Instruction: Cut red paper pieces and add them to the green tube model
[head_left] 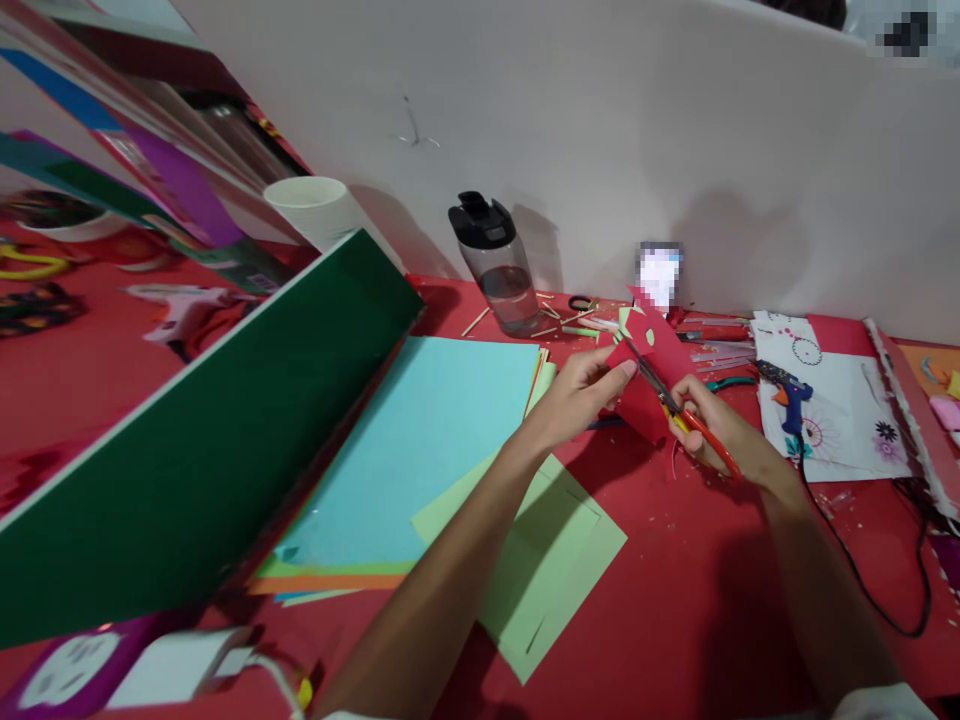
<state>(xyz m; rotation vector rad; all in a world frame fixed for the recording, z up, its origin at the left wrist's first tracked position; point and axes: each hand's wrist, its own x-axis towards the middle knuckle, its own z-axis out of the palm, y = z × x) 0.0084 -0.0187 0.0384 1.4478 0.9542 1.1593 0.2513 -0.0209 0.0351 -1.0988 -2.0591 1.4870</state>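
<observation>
One pair of scissors [695,425] gripped in my right hand [731,430], blades [654,379] at red paper [671,350] my left hand [574,396] pinches.

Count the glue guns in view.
2: a blue glue gun lying on the floral-print sheet at right, and a pink glue gun at left, beyond the green panel. More could be hidden behind that panel.

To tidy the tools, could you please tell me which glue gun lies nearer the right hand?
The blue glue gun, on the white patterned sheet; the pink one lies far left, beyond the green board.
</observation>
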